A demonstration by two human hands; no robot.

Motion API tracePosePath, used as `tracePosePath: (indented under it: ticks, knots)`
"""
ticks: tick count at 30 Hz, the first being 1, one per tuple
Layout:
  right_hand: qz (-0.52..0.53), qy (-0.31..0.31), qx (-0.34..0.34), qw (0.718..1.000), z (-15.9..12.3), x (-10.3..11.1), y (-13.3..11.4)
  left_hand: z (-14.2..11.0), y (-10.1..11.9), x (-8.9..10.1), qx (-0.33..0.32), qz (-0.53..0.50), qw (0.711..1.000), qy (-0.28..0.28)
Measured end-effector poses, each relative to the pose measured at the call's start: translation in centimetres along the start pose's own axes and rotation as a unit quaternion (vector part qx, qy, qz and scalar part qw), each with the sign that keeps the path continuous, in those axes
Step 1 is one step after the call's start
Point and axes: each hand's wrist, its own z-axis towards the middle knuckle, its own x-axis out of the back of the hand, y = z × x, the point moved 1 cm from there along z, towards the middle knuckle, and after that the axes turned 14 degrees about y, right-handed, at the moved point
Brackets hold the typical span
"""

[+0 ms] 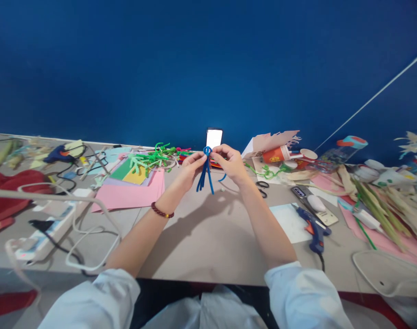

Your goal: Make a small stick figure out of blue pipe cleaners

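Over the table point(208, 237), left hand point(191, 168), right hand point(232, 163) pinching blue pipe cleaners point(204, 176) amid pink card point(126, 194) and glue gun point(313, 228).

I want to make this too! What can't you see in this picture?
Head view:
Where the blue pipe cleaners cross: hidden by the fingers.
What the lit screen shows: too bright to see.
The rest of the heap of pale strips: cut off by the right edge.
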Motion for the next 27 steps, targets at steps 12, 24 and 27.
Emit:
tracePosePath:
  ticks: [12,24,27]
  knots:
    - [-0.191,-0.045,0.154,0.968,-0.1,0.8,-0.9,-0.1,2.0,0.9,-0.392,0.321,0.861,0.04]
    - [-0.182,-0.047,0.152,0.97,-0.4,0.2,-1.1,0.3,1.1,2.0,-0.449,0.347,0.819,0.087]
    - [-0.174,-0.041,0.151,0.972,-0.4,0.2,-1.1,0.4,0.9,2.2,-0.441,0.326,0.833,0.073]
